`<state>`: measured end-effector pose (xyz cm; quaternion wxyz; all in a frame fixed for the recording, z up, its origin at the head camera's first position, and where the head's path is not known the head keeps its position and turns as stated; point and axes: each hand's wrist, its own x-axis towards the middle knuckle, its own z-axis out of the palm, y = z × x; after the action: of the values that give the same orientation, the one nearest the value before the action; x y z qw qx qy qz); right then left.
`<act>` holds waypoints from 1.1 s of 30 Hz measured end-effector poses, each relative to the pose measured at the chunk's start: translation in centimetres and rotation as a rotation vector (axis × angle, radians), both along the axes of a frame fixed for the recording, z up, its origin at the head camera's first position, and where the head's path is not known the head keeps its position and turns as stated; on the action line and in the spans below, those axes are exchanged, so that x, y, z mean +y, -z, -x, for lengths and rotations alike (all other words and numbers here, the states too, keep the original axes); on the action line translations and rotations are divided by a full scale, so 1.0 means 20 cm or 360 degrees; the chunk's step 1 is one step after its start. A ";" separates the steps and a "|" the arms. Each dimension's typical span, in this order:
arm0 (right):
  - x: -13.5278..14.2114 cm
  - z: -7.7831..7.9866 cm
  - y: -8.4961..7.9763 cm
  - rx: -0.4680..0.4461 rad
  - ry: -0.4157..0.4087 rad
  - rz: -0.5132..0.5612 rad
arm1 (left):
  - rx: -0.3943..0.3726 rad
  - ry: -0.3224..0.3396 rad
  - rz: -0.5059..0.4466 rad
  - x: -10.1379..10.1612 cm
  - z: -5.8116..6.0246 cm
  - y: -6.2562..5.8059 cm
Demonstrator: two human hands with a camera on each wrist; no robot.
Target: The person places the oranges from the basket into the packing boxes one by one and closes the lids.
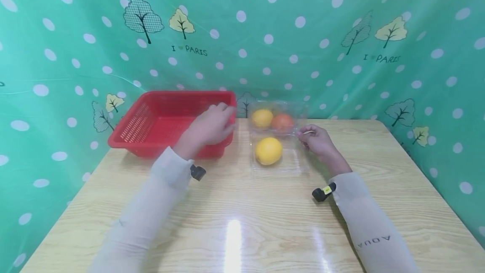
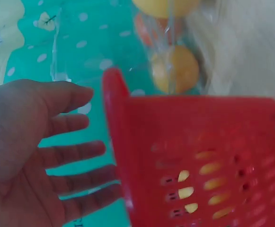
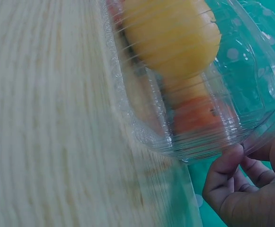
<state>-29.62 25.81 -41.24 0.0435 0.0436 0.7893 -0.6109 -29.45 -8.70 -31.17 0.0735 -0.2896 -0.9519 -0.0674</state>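
My left hand is over the right side of a red plastic basket. In the left wrist view its fingers are spread and hold nothing, with the tips right at the basket's rim. My right hand pinches the right edge of a clear plastic container between thumb and fingertips. A yellow fruit like a lemon lies in the container's near part. An orange-yellow fruit and a red-orange fruit sit side by side in its far part.
Basket and container stand toward the back of a light wooden table. A green dotted curtain hangs behind the table and along both sides. Small black cameras are worn at both sleeve cuffs.
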 end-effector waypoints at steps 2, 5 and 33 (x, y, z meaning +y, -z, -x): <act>0.00 0.00 0.00 0.0001 0.0000 0.0003 | -0.0069 -0.0069 0.0016 -0.02 0.02 -0.02; 0.01 -0.01 0.00 0.0003 0.0002 0.0007 | -0.0122 -0.0168 0.0038 -0.03 0.07 -0.02; -0.01 -0.01 -0.01 0.0031 -0.0029 -0.0047 | -0.0634 -0.0531 -0.0248 -0.17 0.30 0.17</act>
<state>-29.33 25.64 -40.98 0.0408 0.0312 0.7989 -0.5993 -35.40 -12.07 -34.65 -0.0832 -0.1033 -0.9741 -0.1832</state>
